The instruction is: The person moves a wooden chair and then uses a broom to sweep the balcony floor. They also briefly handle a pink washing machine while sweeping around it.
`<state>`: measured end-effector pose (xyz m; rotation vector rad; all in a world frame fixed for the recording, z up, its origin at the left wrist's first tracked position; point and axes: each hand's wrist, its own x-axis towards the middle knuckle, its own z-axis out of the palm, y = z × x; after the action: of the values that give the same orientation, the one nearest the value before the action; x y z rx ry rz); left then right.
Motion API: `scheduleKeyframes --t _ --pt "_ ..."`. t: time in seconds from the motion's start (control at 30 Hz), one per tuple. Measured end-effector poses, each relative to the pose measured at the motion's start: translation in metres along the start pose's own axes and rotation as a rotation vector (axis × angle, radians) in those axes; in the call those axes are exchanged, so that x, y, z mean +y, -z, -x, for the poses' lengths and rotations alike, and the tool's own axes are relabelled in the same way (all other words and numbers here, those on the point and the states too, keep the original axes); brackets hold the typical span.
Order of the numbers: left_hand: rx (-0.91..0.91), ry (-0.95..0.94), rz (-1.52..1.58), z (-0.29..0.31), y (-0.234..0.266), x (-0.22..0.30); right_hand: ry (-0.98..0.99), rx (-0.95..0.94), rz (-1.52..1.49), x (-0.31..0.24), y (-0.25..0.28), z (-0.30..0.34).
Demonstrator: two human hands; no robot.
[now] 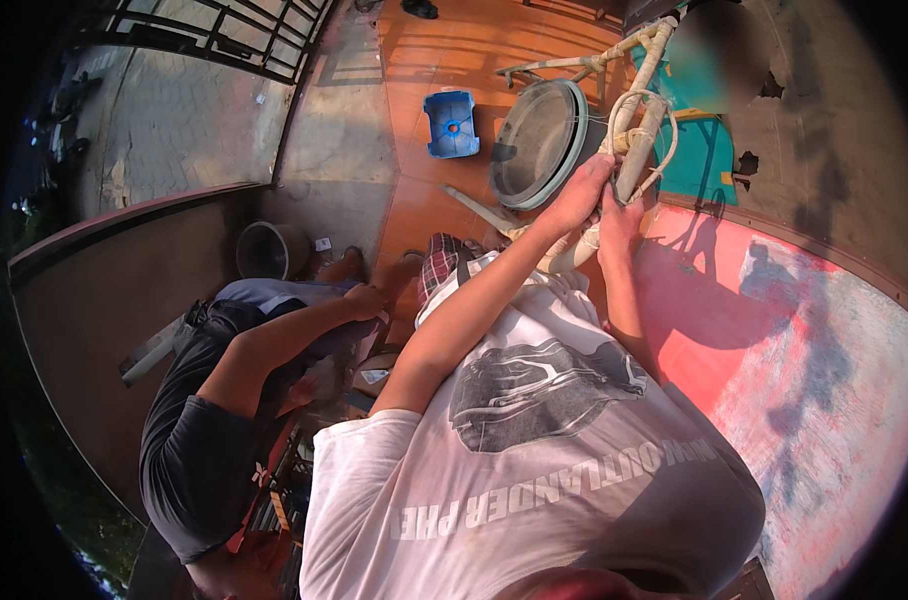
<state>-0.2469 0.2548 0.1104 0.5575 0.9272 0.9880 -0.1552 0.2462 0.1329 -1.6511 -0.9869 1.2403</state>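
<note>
Slanting toward the frame's upper right, a pale pole (643, 150) is gripped by the left hand (585, 190) and right hand (620, 220), the left set slightly higher.

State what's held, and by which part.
A pale cane frame, by the near end of one thick pole; left hand and right hand both there.

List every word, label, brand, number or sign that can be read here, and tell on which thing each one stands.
White shirt: pale capital lettering next to a dark print; I do not copy its words.
Small white paper beside the grey bucket: too small to read, if printed at all.
Pale frame: no lettering that I can make out.
</note>
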Motion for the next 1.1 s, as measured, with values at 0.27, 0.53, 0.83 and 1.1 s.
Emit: scheduleKeyframes --t 0.27,0.53,0.83,1.1 --pt "-0.033 -0.062 -0.148 -0.027 0.163 -0.010 -0.232 0.024 -0.010 -0.031 -0.027 -0.020" --pt "0.565 0.466 -0.267 0.035 0.564 -0.070 -0.380 0.356 0.389 -0.026 -0.032 -0.012" --pt "0.820 0.862 -0.422 0.106 0.804 0.016 -0.299 0.746 1.110 -0.014 -0.096 -0.006" --pt "0.502 0.558 -0.642 -0.059 0.751 0.100 0.071 1.046 1.463 -0.016 -0.178 -0.028"
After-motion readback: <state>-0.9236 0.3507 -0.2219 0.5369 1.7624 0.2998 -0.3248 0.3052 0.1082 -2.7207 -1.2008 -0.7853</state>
